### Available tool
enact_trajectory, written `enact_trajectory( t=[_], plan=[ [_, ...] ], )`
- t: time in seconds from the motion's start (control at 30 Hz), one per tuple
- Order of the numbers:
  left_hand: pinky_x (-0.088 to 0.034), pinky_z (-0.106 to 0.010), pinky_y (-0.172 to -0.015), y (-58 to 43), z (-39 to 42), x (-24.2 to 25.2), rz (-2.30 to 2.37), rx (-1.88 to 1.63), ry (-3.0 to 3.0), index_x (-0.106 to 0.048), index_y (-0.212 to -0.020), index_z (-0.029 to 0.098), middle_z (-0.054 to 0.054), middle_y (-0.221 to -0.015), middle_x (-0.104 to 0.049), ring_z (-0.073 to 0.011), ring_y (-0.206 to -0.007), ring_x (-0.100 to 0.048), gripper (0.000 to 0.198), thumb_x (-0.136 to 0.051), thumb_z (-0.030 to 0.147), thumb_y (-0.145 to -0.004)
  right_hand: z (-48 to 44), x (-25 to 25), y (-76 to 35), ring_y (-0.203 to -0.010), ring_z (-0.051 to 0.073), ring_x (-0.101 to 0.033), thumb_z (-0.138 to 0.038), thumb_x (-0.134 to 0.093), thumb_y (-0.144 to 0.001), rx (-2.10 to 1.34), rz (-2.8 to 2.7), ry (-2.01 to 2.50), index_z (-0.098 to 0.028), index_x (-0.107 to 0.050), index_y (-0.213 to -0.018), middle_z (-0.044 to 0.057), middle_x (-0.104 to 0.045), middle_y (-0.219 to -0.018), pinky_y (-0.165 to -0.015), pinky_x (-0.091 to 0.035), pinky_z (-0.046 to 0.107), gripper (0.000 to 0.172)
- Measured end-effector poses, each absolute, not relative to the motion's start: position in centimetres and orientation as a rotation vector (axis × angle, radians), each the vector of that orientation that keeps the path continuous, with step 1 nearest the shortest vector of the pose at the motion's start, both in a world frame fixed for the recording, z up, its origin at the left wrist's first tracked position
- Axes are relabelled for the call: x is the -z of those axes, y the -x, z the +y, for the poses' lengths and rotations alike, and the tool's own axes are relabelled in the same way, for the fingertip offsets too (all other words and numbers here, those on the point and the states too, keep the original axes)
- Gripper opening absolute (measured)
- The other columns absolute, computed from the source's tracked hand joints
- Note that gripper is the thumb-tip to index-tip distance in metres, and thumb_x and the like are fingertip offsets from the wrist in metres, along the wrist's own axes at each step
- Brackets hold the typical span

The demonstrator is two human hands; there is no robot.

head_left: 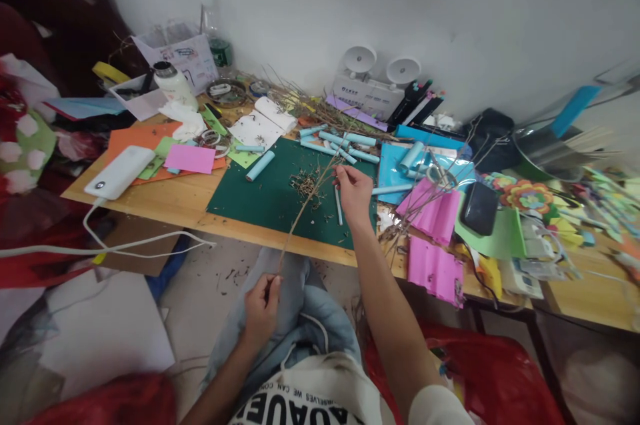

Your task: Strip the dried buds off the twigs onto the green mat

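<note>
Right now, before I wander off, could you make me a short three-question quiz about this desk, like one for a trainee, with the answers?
1. True or false: a thin dry twig reaches from the left hand to the right hand.
2. Which of these lies on the green mat?
a) the white bottle
b) the heap of brown bits
c) the pink corrugated sheets
3. Fill in the blank: the short tube lying on the left part of the mat is light ____.

Key: 1 true; 2 b; 3 blue.
</note>
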State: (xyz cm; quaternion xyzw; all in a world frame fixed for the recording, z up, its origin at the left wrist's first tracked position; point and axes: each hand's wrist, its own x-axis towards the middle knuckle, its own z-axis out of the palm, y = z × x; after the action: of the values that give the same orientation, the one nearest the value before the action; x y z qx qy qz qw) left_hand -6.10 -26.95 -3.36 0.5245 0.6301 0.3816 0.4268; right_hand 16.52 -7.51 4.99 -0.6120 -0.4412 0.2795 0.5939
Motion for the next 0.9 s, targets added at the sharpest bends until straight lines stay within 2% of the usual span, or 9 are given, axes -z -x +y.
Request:
enact_trajectory(
  t=[0.13, 0.27, 0.47, 0.77, 0.9],
  plan=[
    [-0.035, -0.021, -0.05, 7.2, -28.3, 3.5, 1.603, -0.922, -1.346, -0.059, -0.08, 0.018, 0.006, -0.054, -0.046, -0.0103, -0.047, -0.042, 0.028, -0.049, 0.041, -0.092, -7.6, -4.6, -16.3, -0.061, 0.015, -0.058, -0.041, -0.065, -0.077, -0.641, -1.054, 1.412, -0.016, -0.069, -0.081, 0.002, -0.065, -0.07, -0.06, -0.048, 0.028, 0.025],
    [-0.035, -0.021, -0.048, 8.2, -29.6, 3.6, 1.635, -0.892, -1.338, -0.057, -0.077, 0.018, 0.006, -0.052, -0.045, -0.0099, -0.046, -0.041, 0.029, -0.049, 0.042, -0.092, -7.7, -3.7, -15.7, -0.063, 0.015, -0.058, -0.033, -0.062, -0.082, -0.516, -1.228, 1.443, -0.018, -0.068, -0.079, 0.002, -0.065, -0.069, -0.063, -0.048, 0.028, 0.017],
    [-0.035, -0.021, -0.048, 8.3, -30.2, 3.7, 1.658, -0.889, -1.344, -0.057, -0.077, 0.018, 0.006, -0.052, -0.046, -0.0099, -0.046, -0.044, 0.03, -0.048, 0.042, -0.093, -8.2, -2.7, -15.3, -0.085, 0.018, -0.062, -0.027, -0.045, -0.095, -0.076, -1.635, 1.476, -0.02, -0.068, -0.087, 0.009, -0.069, -0.09, -0.078, -0.046, 0.03, 0.025],
    [-0.036, -0.021, -0.049, 7.9, -30.6, 4.0, 1.647, -0.854, -1.417, -0.058, -0.078, 0.019, 0.006, -0.052, -0.045, -0.01, -0.046, -0.044, 0.028, -0.047, 0.04, -0.094, -7.2, -0.6, -14.5, -0.078, 0.019, -0.057, -0.029, -0.039, -0.098, 0.095, -1.499, 1.552, -0.022, -0.055, -0.08, 0.007, -0.061, -0.079, -0.072, -0.043, 0.029, 0.025],
    [-0.036, -0.021, -0.049, 8.2, -30.9, 4.1, 1.658, -0.843, -1.446, -0.056, -0.074, 0.019, 0.006, -0.052, -0.046, -0.0105, -0.046, -0.046, 0.028, -0.048, 0.039, -0.092, -6.3, -0.9, -15.8, -0.077, 0.02, -0.057, -0.03, -0.04, -0.097, 0.169, -1.365, 1.647, -0.022, -0.055, -0.08, 0.006, -0.061, -0.08, -0.071, -0.042, 0.03, 0.024]
  ],
)
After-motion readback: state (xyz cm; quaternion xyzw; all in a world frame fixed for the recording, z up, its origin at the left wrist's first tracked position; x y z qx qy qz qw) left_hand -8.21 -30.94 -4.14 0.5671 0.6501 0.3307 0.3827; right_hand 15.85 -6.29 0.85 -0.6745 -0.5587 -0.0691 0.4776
